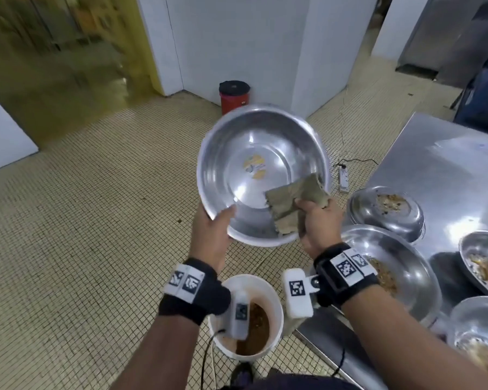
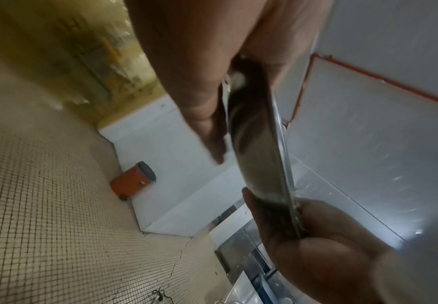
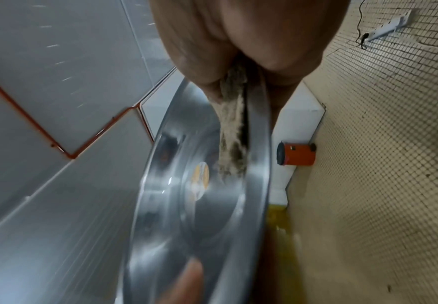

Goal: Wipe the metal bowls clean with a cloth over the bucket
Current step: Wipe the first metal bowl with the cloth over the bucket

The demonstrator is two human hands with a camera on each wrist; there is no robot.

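Observation:
A shiny metal bowl (image 1: 254,164) with a yellow sticker in its bottom is held tilted towards me, above the floor and beyond the white bucket (image 1: 273,294). My left hand (image 1: 212,226) grips its near-left rim, thumb inside; the bowl (image 2: 259,144) appears edge-on in the left wrist view. My right hand (image 1: 319,220) pinches a soiled tan cloth (image 1: 290,204) against the bowl's lower right inside wall, fingers behind the rim. The right wrist view shows the cloth (image 3: 232,127) lying on the bowl (image 3: 186,205). The bucket holds brown slop.
A steel table (image 1: 440,164) at the right carries several dirty metal bowls (image 1: 386,209) with food scraps. A red bin (image 1: 234,97) stands by the white wall. A power strip (image 1: 343,178) and cable lie on the tiled floor near the table.

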